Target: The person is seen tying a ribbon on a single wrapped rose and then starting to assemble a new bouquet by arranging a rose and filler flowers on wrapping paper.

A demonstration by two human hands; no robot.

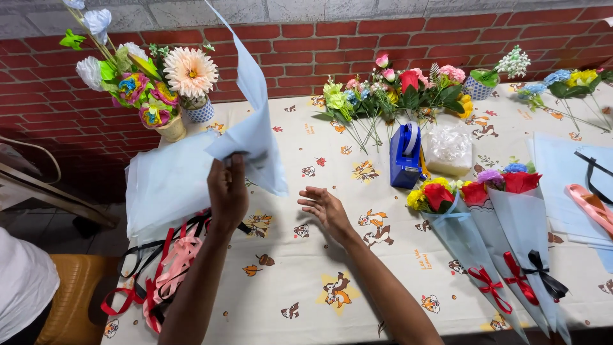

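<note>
My left hand [228,191] is raised over the table and pinches a sheet of pale blue wrapping paper [252,131], which hangs upward and curls at the top. My right hand [324,206] hovers open, palm down, just right of it, holding nothing. A stack of the same blue sheets [163,182] lies under my left arm. Red, pink and black ribbons [169,262] lie in a heap at the table's left edge.
Three wrapped bouquets [504,230] lie at the right. Loose artificial flowers [396,92], a blue tape dispenser [405,156] and a white bag [449,150] sit at the back. Flower pots [169,96] stand back left. More paper and ribbon [584,191] lie far right. A person sits at the left [22,281].
</note>
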